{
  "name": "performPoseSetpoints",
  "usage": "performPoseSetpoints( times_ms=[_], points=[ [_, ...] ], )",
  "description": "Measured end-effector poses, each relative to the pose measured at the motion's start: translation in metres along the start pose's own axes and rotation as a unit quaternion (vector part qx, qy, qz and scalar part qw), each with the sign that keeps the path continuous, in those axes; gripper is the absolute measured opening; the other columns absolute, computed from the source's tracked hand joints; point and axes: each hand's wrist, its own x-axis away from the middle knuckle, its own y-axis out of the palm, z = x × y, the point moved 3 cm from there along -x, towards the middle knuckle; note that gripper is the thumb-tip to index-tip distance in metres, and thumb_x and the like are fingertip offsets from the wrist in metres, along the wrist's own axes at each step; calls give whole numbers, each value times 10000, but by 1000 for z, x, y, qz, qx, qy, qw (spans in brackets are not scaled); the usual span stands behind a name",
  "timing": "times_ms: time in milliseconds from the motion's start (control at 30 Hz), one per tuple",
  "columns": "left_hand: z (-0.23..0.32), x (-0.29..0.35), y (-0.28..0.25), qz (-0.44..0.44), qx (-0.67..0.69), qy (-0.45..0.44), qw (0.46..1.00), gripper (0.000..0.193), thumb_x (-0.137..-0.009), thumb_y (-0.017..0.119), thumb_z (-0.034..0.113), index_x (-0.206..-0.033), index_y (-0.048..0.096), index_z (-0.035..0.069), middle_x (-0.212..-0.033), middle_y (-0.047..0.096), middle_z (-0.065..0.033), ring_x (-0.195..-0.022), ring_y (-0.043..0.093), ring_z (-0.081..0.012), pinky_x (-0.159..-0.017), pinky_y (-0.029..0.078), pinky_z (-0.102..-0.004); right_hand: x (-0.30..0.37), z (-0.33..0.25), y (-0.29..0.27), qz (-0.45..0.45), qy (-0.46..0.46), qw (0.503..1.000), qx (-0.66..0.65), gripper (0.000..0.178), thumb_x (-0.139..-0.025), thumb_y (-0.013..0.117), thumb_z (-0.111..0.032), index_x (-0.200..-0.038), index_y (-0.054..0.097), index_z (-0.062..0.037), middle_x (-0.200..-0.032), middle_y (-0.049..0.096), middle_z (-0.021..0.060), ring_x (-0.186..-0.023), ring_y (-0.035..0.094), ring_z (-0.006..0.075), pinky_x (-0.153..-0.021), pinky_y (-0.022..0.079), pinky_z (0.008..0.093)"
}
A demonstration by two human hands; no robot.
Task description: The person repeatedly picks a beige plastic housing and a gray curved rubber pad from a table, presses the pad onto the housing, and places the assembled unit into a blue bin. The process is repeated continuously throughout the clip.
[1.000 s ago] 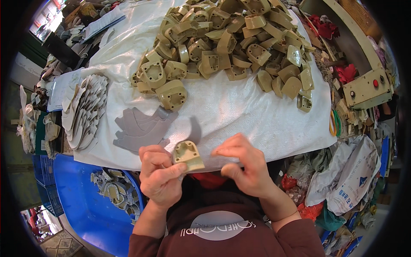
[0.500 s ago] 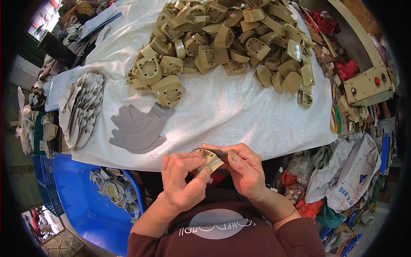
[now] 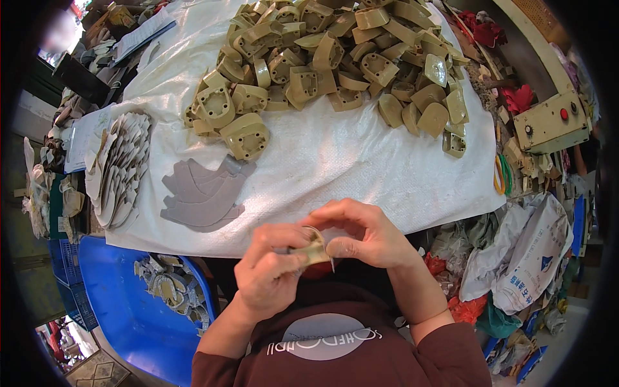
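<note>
My left hand (image 3: 265, 271) is closed round a khaki plastic shoe heel (image 3: 314, 253), with the fingers along its left side. The heel is tipped in the grip above my lap, just off the table's front edge. My right hand (image 3: 371, 235) curves over its right side, thumb at the near edge and fingers round the far end. These press on a thin grey cover piece, of which little more than an edge shows by the thumb. Flat grey cover pieces (image 3: 203, 193) lie fanned on the table to the left. Beyond is a large pile of similar heels (image 3: 329, 51).
White woven sheeting (image 3: 309, 161) covers the table. At its left stands a stack of pale cut pieces (image 3: 119, 171). A blue tub (image 3: 122, 322) with scraps (image 3: 171, 284) sits lower left. Plastic bags (image 3: 532, 258) crowd the right, below a control box (image 3: 551, 122).
The heel has turned in my left hand, and its side now faces me. My right hand has moved from holding the grey piece out beside it to curling round the heel.
</note>
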Motion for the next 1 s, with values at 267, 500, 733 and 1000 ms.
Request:
performPoseSetpoints(
  times_ms=[267,500,733,1000],
  points=[
    [-1,2,4,-34,-48,-12,998,229,-745,698,-69,-847,527,44,-893,608,-130,-808,614,-223,-697,527,-313,-9,3,-3,-27,48,997,48,415,-868,671,-189,-1198,517,9,-1035,655,157,-974,645,202,-832,516,315],
    [-10,14,6,136,98,-159,973,147,-812,657,-58,-909,559,-6,-958,605,-141,-835,582,-149,-711,479,-251,-8,9,9,33,-123,992,-19,267,-912,589,-143,-1162,564,-54,-1079,605,100,-1008,541,197,-857,438,328],
    [-12,15,14,131,153,-224,954,170,-804,641,-97,-922,562,-2,-973,600,-134,-853,576,-126,-737,467,-232,-6,4,20,119,-165,970,130,143,-848,633,-81,-971,563,-62,-1011,558,80,-913,472,238,-804,408,341],
    [0,1,10,59,-136,-67,987,170,-765,746,62,-860,607,34,-970,594,-111,-946,559,-250,-803,467,-350,-4,-9,18,140,-264,890,345,178,-905,617,-228,-956,550,-71,-1000,548,98,-900,455,219,-822,388,343]
  ],
)
